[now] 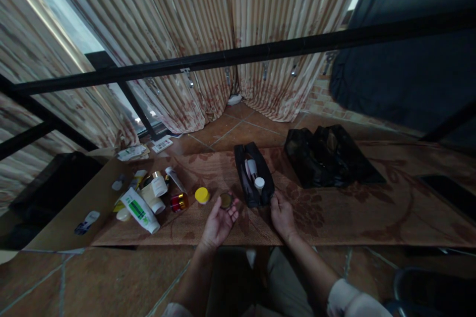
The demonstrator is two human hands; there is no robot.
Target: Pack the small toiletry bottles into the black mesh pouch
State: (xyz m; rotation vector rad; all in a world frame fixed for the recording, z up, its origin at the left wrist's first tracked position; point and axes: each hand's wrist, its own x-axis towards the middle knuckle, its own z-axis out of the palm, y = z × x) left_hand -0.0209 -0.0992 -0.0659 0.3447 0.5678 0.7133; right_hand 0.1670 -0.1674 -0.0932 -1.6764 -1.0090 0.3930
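My left hand [218,222] is palm up over the brown patterned rug [334,213], its fingertips curled round a small round gold-lidded jar [226,200]. Just to its right lies an open black pouch [254,178] with a white tube and a white-capped bottle inside. My right hand [281,215] rests at the pouch's near right corner and touches its edge; the fingers are curled and mostly hidden. A yellow-lidded jar [202,194] and a red jar [179,202] stand left of my left hand.
Several white tubes and bottles, one with a green label [139,210], lie in a heap on the rug's left end beside a cardboard sheet [80,208]. Black bags [329,156] sit at the back right. A black metal bar [238,57] crosses overhead before striped curtains.
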